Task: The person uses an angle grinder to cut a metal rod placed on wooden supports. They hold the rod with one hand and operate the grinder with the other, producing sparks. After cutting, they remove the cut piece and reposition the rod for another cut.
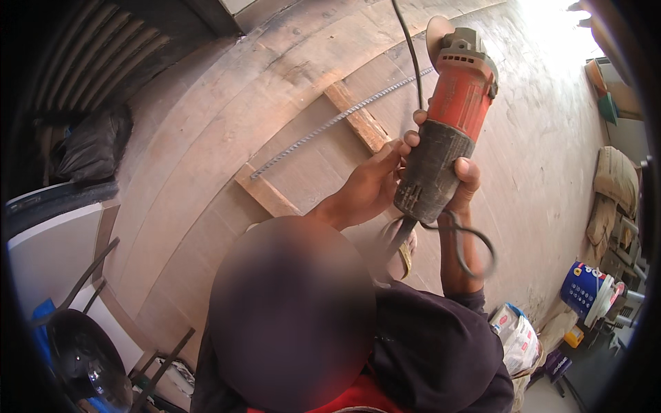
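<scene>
An angle grinder (458,96), with a red front body and a black rear handle, is held up at a tilt, its pale disc (438,38) at the top. My right hand (465,182) is wrapped around the black handle from the right, the thumb lying on it. My left hand (365,186) is closed against the handle's left side, some of its fingers hidden by the tool. A black cord (482,251) loops from the handle's rear, beside my right forearm. Beyond the hands, a ribbed steel bar (330,124) lies across two wood pieces (358,117) on the floor.
A black cord stretch (412,51) hangs left of the disc. At the right are a blue bucket (582,286), a white sack (516,337) and a brown bundle (615,182). A black pan-like object (89,358) stands lower left; a dark bag (93,144) lies at far left.
</scene>
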Demonstrator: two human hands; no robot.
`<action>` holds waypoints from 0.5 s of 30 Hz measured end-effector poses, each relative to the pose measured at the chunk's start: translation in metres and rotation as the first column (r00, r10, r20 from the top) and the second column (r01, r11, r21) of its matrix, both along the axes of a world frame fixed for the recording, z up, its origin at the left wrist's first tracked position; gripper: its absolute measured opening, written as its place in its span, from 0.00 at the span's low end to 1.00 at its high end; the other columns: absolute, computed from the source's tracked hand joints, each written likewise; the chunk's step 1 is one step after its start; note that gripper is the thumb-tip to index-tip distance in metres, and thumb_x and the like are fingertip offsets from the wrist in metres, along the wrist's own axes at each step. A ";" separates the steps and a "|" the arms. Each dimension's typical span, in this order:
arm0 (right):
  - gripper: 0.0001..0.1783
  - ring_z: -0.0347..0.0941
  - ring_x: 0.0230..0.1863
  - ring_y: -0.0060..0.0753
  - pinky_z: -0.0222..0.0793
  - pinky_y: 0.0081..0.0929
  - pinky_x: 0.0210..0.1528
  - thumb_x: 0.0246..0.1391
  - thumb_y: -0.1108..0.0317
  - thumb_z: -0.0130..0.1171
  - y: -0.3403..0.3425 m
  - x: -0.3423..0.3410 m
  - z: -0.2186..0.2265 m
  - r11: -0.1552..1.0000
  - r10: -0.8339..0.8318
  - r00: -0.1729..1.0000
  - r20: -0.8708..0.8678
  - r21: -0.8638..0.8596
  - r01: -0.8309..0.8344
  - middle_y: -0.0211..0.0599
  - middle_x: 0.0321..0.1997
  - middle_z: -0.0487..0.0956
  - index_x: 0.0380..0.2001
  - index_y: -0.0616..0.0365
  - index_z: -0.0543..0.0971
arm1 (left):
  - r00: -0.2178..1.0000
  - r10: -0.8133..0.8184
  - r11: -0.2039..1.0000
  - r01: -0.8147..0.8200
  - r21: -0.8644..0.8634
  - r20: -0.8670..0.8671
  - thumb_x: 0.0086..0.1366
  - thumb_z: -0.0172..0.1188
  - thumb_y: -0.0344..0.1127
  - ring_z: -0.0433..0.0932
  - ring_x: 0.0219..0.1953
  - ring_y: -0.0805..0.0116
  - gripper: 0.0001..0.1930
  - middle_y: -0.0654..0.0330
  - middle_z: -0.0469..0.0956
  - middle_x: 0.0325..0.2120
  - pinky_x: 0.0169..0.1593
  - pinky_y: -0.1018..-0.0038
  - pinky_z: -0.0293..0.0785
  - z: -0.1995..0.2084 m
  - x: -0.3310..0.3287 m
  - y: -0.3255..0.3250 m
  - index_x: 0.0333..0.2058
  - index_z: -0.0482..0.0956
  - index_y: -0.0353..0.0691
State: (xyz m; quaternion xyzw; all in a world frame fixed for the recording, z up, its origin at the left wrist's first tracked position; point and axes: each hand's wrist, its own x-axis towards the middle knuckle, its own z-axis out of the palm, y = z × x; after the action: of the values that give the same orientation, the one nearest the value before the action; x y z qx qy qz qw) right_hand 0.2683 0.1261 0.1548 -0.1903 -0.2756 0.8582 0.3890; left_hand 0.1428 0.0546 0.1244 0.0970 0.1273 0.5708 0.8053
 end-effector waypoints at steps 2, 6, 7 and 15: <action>0.48 0.80 0.43 0.50 0.81 0.38 0.47 0.36 0.55 0.67 0.000 0.003 0.009 1.000 0.000 1.000 -0.030 0.032 0.001 0.55 0.41 0.78 0.58 0.73 0.62 | 0.989 0.057 0.996 -0.067 -0.064 -0.137 0.75 0.46 0.48 0.73 0.43 0.76 0.20 0.66 0.73 0.42 0.50 0.74 0.73 -0.009 0.001 -0.002 0.54 0.68 0.39; 0.50 0.79 0.44 0.52 0.83 0.45 0.46 0.36 0.58 0.69 0.005 0.011 0.024 0.998 0.033 0.978 -0.205 0.062 -0.021 0.57 0.46 0.74 0.58 0.77 0.60 | 0.837 0.225 0.903 -0.371 -0.215 -0.498 0.74 0.49 0.44 0.73 0.30 0.78 0.13 0.67 0.71 0.27 0.34 0.78 0.75 -0.027 -0.019 -0.009 0.43 0.73 0.40; 0.50 0.79 0.44 0.52 0.83 0.48 0.47 0.36 0.60 0.70 0.007 0.014 0.028 0.998 0.034 0.957 -0.287 0.061 -0.017 0.58 0.49 0.72 0.59 0.78 0.59 | 0.754 0.267 0.856 -0.472 -0.213 -0.600 0.74 0.50 0.43 0.72 0.28 0.78 0.12 0.67 0.69 0.25 0.31 0.78 0.74 -0.029 -0.030 -0.009 0.41 0.72 0.40; 0.49 0.77 0.40 0.43 0.78 0.35 0.40 0.30 0.60 0.72 0.026 0.069 0.051 0.856 -0.327 0.897 0.296 0.496 0.148 0.48 0.44 0.75 0.57 0.70 0.64 | 0.203 0.507 0.233 -0.968 -0.093 -0.838 0.75 0.45 0.42 0.53 0.17 0.83 0.12 0.73 0.56 0.18 0.19 0.83 0.48 -0.036 -0.127 -0.036 0.41 0.72 0.42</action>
State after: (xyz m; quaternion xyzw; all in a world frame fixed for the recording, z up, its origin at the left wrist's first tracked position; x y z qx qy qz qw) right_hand 0.3370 0.1517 0.2058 -0.2837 -0.5135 0.6604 0.4687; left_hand 0.0159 0.0190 0.0884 -0.0628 0.6104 0.7479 0.2533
